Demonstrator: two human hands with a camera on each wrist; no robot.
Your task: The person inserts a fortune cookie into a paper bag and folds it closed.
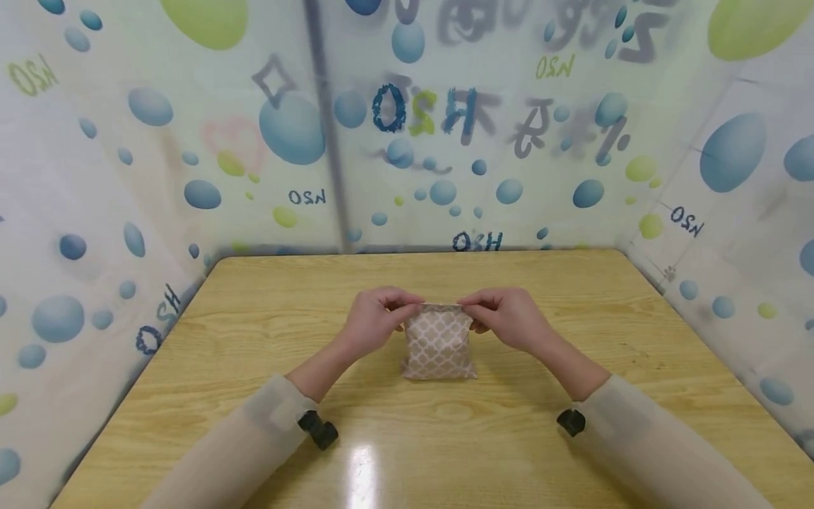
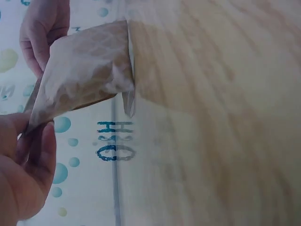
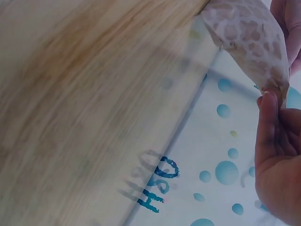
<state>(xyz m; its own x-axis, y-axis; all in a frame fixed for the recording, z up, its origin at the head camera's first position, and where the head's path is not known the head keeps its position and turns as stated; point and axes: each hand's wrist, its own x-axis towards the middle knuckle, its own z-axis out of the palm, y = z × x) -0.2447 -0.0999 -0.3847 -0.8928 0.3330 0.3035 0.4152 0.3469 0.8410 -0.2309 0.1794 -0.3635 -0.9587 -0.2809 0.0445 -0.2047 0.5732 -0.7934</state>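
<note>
A small beige pouch [image 1: 439, 345] with a white lattice pattern stands upright over the middle of the table, its top edge stretched straight between both hands. My left hand [image 1: 376, 318] pinches the upper left corner between thumb and fingers. At the upper right corner my right hand [image 1: 505, 316] grips in the same way. In the left wrist view the pouch [image 2: 89, 66] looks filled out and creased, with a folded flap along its lower edge. The right wrist view shows the pouch [image 3: 249, 40] tapering toward the right thumb. Its contents are hidden.
The wooden table [image 1: 254, 339] has a glossy light reflection near the front. Behind it hangs a white curtain [image 1: 407, 191] printed with blue and green bubbles, and more of it closes in both sides. Dark wrist cameras [image 1: 318, 429] sit on the sleeve cuffs.
</note>
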